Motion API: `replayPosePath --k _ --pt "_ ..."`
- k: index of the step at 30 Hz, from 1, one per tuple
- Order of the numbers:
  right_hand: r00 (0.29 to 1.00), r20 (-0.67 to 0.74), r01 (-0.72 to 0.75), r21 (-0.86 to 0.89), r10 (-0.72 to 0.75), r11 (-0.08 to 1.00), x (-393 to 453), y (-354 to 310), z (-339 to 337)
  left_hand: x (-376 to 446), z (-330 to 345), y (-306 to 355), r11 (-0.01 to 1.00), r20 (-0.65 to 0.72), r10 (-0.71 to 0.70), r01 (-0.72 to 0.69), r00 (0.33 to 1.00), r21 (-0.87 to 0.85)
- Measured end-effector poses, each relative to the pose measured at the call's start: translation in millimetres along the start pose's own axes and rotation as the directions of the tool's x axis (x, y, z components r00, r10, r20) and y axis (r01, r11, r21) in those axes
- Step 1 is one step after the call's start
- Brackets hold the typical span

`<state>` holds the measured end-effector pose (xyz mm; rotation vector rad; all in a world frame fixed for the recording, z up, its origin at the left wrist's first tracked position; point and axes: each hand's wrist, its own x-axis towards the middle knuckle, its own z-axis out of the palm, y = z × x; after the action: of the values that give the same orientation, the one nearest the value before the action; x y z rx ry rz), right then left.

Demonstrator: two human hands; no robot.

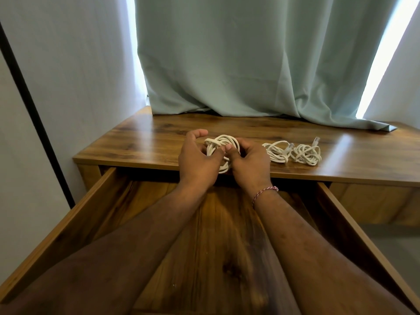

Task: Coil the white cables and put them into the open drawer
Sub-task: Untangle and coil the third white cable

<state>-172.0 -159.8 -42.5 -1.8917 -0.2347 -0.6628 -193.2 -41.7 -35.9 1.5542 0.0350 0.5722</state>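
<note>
— Pale green curtain (pixel 227 64) behind, wooden surface (pixel 141 142) in front; what is being worked on?

— One white cable bundle (pixel 223 144), held just above the surface's near edge. The left hand (pixel 197 160) curls its fingers round the bundle's left side, and the right hand (pixel 248 159) pinches it from the right, thumb on the loops. Both have a closed grip on the same cable.

— So which step is this?

— Coiling, I judge: the loops look gathered but loose. Next it needs the loose end tucked or wrapped, then lowering into the open drawer (pixel 227 246) directly beneath the wrists.

— And the others?

— Two more white cables, the middle bundle (pixel 277 152) and the far-right bundle (pixel 306 154), lie on the surface just beside each other, to the right. Nothing lies in the drawer where I can see its floor.

— Any writing or brands?

— None readable. A red-and-white thread bracelet (pixel 264 193) circles the right wrist.
</note>
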Motion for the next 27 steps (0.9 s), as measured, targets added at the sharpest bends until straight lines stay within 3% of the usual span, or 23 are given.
replayPosePath --k 4,10,14,17,22,24,27 --pt "1.0 -0.006 0.03 -0.026 -0.03 0.999 -2 -6 3 0 -2 3 1.0 -0.066 -0.005 0.005 0.998 0.0" --pt "0.993 0.115 -0.019 0.047 0.013 0.999 4 0 -7 0 -5 10 0.983 0.039 -0.085 0.09 0.996 -0.16" --pt "0.979 0.139 0.181 -0.228 -0.152 0.957 3 -9 -9 -5 -5 12 0.999 -0.043 0.043 -0.044 0.998 -0.026" --pt "0.944 0.232 0.296 -0.286 -0.234 0.912 0 -16 -6 -5 -6 16 0.993 -0.103 0.112 -0.107 0.988 0.046" --pt "0.942 0.266 0.243 -0.112 -0.206 0.964 3 -15 -9 5 -15 17 0.99 -0.035 -0.002 -0.003 0.999 -0.14" --pt "0.946 0.294 0.125 0.06 -0.138 0.99 3 -13 -12 8 -18 15 0.981 0.02 -0.033 0.036 0.999 -0.19" --pt "0.945 0.323 -0.073 0.345 -0.046 0.936 3 -12 -17 11 -19 13 0.93 0.17 -0.086 0.14 0.982 -0.34"
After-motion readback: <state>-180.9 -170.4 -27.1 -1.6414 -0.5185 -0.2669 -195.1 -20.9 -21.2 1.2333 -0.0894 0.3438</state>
